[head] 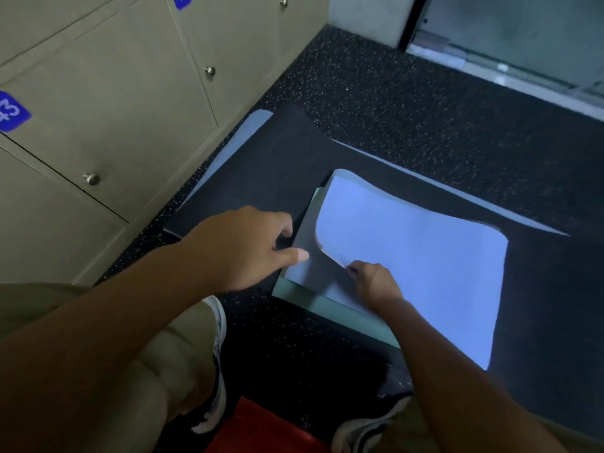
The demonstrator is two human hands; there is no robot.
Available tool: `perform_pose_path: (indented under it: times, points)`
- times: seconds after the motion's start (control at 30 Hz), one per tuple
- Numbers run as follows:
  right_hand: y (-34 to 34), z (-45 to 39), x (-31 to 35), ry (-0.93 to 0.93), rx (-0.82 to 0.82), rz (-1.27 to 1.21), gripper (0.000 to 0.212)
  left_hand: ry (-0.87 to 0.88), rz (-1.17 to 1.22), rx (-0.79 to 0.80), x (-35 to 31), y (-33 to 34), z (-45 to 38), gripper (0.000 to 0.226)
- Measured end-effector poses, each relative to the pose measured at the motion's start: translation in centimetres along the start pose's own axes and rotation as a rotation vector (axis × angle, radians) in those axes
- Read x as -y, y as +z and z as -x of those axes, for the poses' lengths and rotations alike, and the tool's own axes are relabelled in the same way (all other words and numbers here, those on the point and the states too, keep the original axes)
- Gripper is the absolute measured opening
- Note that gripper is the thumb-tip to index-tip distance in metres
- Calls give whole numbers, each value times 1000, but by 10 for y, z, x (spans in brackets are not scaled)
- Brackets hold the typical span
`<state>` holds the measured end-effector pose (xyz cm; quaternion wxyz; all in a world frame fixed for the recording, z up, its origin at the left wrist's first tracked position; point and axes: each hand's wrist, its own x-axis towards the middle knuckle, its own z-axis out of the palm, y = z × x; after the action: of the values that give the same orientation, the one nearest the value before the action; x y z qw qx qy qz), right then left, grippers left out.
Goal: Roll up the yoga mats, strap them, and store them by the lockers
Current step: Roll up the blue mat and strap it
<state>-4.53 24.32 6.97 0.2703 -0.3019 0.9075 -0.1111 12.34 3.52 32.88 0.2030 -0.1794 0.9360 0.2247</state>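
A: Nearest, what's the left hand [248, 246] doing?

B: Its fingers are loosely curled, thumb out, touching the dark mat's [261, 178] near corner; whether it truly pinches, I cannot tell.

A: And the right hand [376, 282]?

B: It grips the folded-back edge of the light blue mat [425, 273].

A: Where are the mats?

B: Stacked flat on the speckled floor [392, 103], beside the lockers [98, 93].

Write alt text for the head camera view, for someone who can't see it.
A person crouches over yoga mats spread flat on a dark speckled floor beside beige lockers. Their right hand grips a folded-back mat corner, and the left hand reaches toward it.
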Motion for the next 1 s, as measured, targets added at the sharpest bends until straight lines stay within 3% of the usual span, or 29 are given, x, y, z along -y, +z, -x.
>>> perform_pose_path:
  times: [0.27, 0.4, 0.53, 0.67, 0.73, 0.9, 1.0]
  points:
    - [-119, 74, -7, -13, -36, 74, 32, 84, 4, -70, -42, -5, -3, 50]
    - [-183, 119, -5, -68, -79, 186, 44, 157, -3, -71, -70, -3, -7, 61]
    - [-215, 173, 2, -68, -296, 224, 45, 238, -37, -51, -91, 4, -10, 71]
    - [-215, 207, 10, -205, -508, 171, 41, 359, -16, -16, -115, 6, -7, 79]
    - [-218, 207, 7, -238, -552, 166, 40, 407, 20, -26, -127, 9, -3, 67]
    - [-227, 201, -2, -128, -696, 70, 32, 450, 243, -222, -142, 21, -4, 5]
    - [-229, 202, 13, -35, -800, -108, 35, 366, 426, -358, -140, 22, -12, 20]
